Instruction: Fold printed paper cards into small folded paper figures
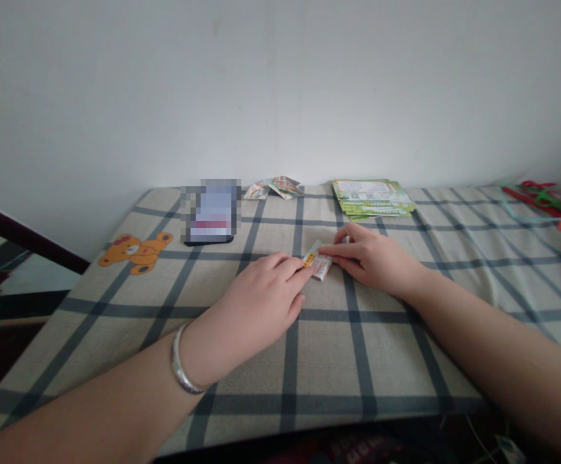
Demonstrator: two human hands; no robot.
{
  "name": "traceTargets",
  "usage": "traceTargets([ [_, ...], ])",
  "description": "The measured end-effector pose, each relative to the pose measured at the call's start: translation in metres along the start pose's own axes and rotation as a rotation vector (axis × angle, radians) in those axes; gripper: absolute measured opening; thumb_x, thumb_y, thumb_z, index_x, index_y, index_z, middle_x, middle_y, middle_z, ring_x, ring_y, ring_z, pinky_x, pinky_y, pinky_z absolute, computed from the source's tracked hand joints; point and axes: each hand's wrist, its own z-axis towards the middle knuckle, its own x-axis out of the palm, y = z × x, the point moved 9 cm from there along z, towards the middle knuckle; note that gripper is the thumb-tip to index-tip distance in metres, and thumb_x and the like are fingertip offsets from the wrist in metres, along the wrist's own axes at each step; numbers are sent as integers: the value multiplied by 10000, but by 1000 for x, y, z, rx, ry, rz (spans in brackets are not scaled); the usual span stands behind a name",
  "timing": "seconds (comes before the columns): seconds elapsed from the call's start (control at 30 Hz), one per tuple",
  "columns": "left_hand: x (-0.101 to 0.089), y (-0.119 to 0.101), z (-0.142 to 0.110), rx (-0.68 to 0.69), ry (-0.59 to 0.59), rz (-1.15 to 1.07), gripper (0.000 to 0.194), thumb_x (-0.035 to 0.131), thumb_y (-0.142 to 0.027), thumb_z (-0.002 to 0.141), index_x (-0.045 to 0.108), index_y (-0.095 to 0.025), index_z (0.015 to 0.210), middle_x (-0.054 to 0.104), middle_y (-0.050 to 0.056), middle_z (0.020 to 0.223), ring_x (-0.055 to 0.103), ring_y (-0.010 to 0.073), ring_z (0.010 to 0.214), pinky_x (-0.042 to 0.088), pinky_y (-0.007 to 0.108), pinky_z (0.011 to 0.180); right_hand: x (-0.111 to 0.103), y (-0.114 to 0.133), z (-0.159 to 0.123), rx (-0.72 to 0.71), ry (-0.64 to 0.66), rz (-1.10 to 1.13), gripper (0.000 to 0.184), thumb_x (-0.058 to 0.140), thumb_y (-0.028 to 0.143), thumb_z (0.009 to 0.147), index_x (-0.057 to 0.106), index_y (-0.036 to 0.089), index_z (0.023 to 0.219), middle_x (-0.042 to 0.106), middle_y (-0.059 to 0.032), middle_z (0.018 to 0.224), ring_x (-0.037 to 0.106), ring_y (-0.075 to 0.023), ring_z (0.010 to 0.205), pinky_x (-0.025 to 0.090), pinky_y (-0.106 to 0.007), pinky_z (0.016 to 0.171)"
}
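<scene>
A small folded piece of printed paper (320,265), white with orange and yellow print, lies on the checked tablecloth between my hands. My left hand (265,299), with a silver bangle at the wrist, has its fingertips on the paper's left edge. From the right, my right hand (370,258) presses the paper's upper right part with bent fingers. Both hands have their fingers drawn together at the paper, and the undersides of the fingers are hidden.
Folded paper pieces (275,187) sit near the wall. Right of them lies a stack of green printed sheets (374,198). A phone (211,216), blurred, and a bear figure (135,253) are at left. Coloured ribbons (546,203) lie at the far right.
</scene>
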Motion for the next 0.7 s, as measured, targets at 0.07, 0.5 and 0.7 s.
traceTargets([
  [0.07, 1, 0, 0, -8, 11, 13, 410, 520, -190, 893, 523, -182, 1302, 599, 58, 1226, 514, 238, 1134, 463, 432, 988, -5, 8, 0, -79, -36, -36, 283, 532, 256, 924, 686, 291, 1159, 613, -75, 1120, 596, -186, 905, 492, -323, 779],
  [0.5, 1, -1, 0, 23, 7, 104, 291, 512, -229, 904, 594, -165, 1176, 622, 83, 1165, 529, 272, 1124, 475, 466, 947, -7, 50, -7, -330, 36, -8, 220, 488, 210, 950, 697, 183, 1013, 715, -67, 1004, 619, -199, 991, 499, -340, 836],
  [0.7, 2, -3, -1, 34, 7, 111, 295, 499, -230, 913, 589, -151, 1183, 621, 99, 1180, 532, 276, 1133, 478, 467, 947, -5, 51, -4, -304, 107, 24, 203, 500, 187, 937, 700, 165, 957, 700, -79, 983, 614, -197, 995, 501, -334, 839],
])
